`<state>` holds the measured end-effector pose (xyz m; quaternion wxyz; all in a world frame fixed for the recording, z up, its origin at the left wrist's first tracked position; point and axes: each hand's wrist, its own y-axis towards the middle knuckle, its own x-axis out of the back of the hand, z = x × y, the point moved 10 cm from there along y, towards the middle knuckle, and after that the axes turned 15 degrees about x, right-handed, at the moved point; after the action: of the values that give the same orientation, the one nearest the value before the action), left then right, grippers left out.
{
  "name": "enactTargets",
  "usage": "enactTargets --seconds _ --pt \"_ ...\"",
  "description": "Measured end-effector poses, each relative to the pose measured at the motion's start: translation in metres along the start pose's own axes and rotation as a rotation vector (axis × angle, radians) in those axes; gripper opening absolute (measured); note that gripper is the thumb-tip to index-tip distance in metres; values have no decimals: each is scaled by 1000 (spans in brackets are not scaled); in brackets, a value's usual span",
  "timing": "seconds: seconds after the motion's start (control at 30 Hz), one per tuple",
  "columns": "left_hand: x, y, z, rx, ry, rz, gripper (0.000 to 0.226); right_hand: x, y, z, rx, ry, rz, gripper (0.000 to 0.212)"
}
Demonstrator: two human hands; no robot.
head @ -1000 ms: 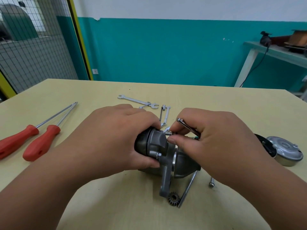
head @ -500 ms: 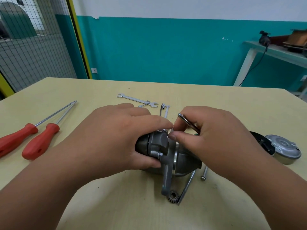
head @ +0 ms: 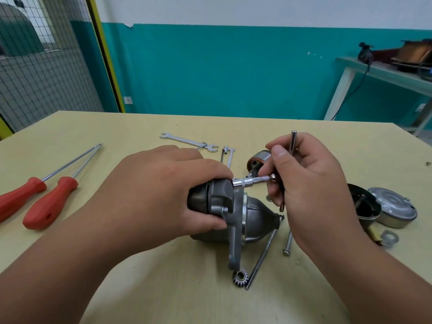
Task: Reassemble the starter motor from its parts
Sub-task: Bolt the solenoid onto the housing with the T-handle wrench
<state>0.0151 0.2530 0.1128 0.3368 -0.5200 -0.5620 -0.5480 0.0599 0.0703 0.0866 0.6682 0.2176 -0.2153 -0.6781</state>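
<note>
Left hand: we see it (head: 163,195) clamped round the dark rear of the grey cast-metal starter motor housing (head: 254,218), which lies on the pale yellow surface (head: 140,288).
Right hand: it (head: 311,183) grips a chrome T-handle socket driver (head: 252,182).
Change: a second ago these fingertips pinched at the housing top; now the driver's socket meets that spot.
Meaning: we judge that tightening a hand-started fastener begins.
Still loose: a small steel pinion gear (head: 239,278).
</note>
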Motion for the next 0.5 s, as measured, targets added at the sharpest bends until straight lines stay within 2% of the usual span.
enactTargets --seconds 0.2,0.5 --pt "-1 1 1 13 -12 4 71 6 2 4 65 -48 -25 20" --pt "-2 4 4 26 -18 10 76 -7 -1 7 94 3 77 23"
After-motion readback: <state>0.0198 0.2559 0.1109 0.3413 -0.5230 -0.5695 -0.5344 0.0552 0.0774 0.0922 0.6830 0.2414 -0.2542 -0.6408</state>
